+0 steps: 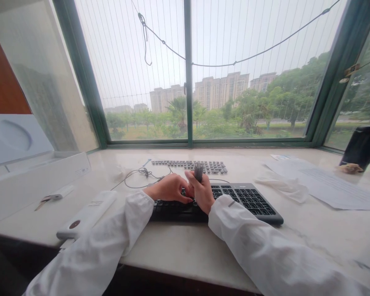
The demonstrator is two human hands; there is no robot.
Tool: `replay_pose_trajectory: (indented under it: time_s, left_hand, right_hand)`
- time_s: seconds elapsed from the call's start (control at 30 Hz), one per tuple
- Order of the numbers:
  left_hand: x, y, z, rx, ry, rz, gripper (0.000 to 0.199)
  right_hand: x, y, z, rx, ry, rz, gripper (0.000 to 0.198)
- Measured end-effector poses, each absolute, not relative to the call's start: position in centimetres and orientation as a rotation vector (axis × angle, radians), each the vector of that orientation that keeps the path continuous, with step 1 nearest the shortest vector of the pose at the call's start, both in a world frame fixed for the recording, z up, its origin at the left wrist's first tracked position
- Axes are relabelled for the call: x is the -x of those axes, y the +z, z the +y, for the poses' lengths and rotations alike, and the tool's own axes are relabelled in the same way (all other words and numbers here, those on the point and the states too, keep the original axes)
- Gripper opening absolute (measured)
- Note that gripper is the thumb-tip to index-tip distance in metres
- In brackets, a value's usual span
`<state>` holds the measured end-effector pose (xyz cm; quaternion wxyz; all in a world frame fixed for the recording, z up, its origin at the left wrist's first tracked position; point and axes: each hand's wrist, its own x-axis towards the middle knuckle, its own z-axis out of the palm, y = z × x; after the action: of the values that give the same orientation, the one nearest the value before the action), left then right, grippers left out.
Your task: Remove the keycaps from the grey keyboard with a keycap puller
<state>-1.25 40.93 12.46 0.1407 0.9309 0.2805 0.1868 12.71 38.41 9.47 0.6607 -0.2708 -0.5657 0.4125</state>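
under both hands' fingers [185,196], keyboard [249,201]

Centre of frame: a black keyboard [249,201] lies on the pale stone surface [179,250]. The left hand [169,188] rests on its keys, fingers curled. The right hand [202,191], touching the left, grips a small grey tool [198,172] held upright. Just behind, rows of loose keycaps [191,165] and a thin cable [138,174]. Lower left: a white remote control [86,214]. Right: papers [329,185] and a propped dark phone [362,147]. Both sleeves are white.
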Motion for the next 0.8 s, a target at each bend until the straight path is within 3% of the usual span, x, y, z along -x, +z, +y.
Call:
replay_pose_trajectory:
  time_s: [0.27, 0.5, 0.8]
  left_hand:
    - [1.1, 12.5, 40.8, -2.708, 0.519, 0.904, 0.021]
    - [1.0, 12.8, 40.4, -2.774, 0.501, 1.003, 0.024]
    - [0.8, 13.1, 40.0, -2.974, 0.445, 1.019, 0.021]
  right_hand:
    - [-13.6, 10.6, 37.1, 0.770, 0.483, -1.498, 0.046]
    - [-17.1, 11.9, 38.5, 0.937, -0.140, -2.096, 0.030]
    - [-17.3, 11.2, 39.4, 1.125, -0.334, -2.135, 0.034]
